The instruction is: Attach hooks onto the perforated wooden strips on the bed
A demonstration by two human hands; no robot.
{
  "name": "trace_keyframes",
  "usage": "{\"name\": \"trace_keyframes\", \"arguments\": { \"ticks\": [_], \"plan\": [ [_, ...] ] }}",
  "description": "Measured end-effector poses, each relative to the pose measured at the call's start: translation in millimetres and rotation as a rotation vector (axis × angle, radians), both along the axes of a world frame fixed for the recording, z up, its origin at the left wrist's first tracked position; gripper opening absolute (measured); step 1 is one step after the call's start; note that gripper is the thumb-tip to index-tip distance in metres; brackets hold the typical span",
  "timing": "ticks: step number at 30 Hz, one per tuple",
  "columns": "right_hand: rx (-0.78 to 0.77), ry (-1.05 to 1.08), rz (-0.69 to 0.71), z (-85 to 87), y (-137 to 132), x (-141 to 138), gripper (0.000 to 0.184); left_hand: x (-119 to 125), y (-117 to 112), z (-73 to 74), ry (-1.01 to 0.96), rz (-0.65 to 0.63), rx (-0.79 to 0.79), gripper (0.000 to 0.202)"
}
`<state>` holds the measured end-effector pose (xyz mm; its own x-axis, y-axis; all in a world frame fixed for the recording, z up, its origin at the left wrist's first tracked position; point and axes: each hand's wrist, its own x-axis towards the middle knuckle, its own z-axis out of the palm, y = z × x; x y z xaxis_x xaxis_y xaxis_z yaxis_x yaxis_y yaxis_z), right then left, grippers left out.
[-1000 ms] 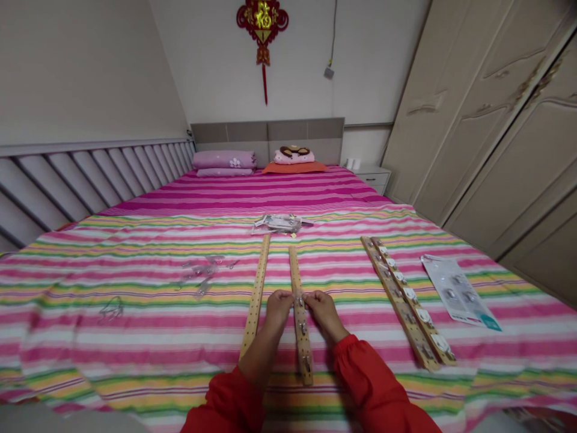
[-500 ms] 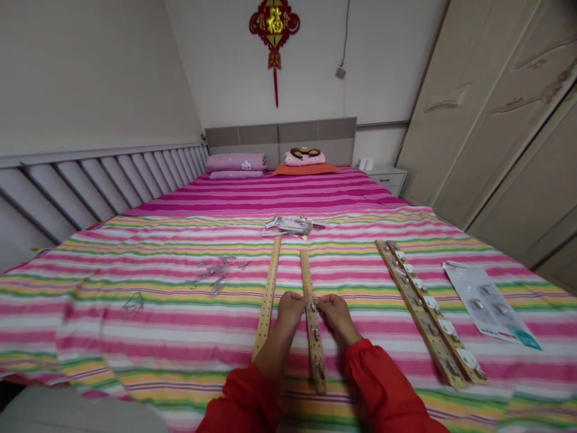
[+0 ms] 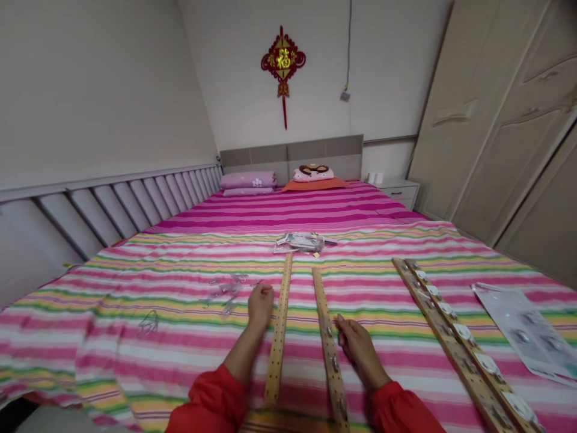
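My left hand (image 3: 261,305) is closed, fingertips together at a small metal piece (image 3: 255,282) on the bedspread; whether they grip it is hidden. A perforated wooden strip (image 3: 279,337) lies just right of that hand. Beside a second wooden strip (image 3: 321,294), my right hand (image 3: 357,344) has its thumb and forefinger pinched together; I cannot make out anything between them. Several small metal fittings (image 3: 332,362) sit along the near part of this second strip. Left of my left hand lies a loose group of small clear packets and metal pieces (image 3: 228,290).
Two wooden strips with metal fittings and white discs (image 3: 463,332) lie at right, beside a blister pack (image 3: 527,328). A clear plastic bag (image 3: 301,242) lies beyond the middle strips. A thin wire bundle (image 3: 148,323) is at left. A rail (image 3: 112,207) borders the bed.
My left hand has left the fittings on the second strip and moved left to the small metal piece. My right hand has drawn slightly away from that strip. The view has tilted up.
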<state>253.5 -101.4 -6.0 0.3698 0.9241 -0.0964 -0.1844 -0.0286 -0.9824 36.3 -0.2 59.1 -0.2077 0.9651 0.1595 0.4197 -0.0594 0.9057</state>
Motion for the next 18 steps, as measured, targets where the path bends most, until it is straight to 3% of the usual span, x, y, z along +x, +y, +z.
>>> {"name": "trace_keyframes", "arguments": {
  "ticks": [4,9,14,18],
  "plan": [
    [-0.015,0.036,-0.006,-5.3,2.6,0.2,0.051,-31.5,26.3,0.1,0.133,0.119,0.03,0.009],
    [-0.013,0.058,-0.015,-6.4,4.5,-0.1,0.052,-42.3,43.1,-3.6,0.214,0.189,0.044,0.006],
    [-0.016,0.085,-0.008,-0.3,3.3,-1.0,0.051,-45.3,48.8,1.5,0.164,0.186,0.039,0.012],
    [-0.005,0.083,-0.015,-1.4,4.0,-1.1,0.052,-40.8,44.1,11.0,0.017,0.171,0.033,0.01]
  ]
}}
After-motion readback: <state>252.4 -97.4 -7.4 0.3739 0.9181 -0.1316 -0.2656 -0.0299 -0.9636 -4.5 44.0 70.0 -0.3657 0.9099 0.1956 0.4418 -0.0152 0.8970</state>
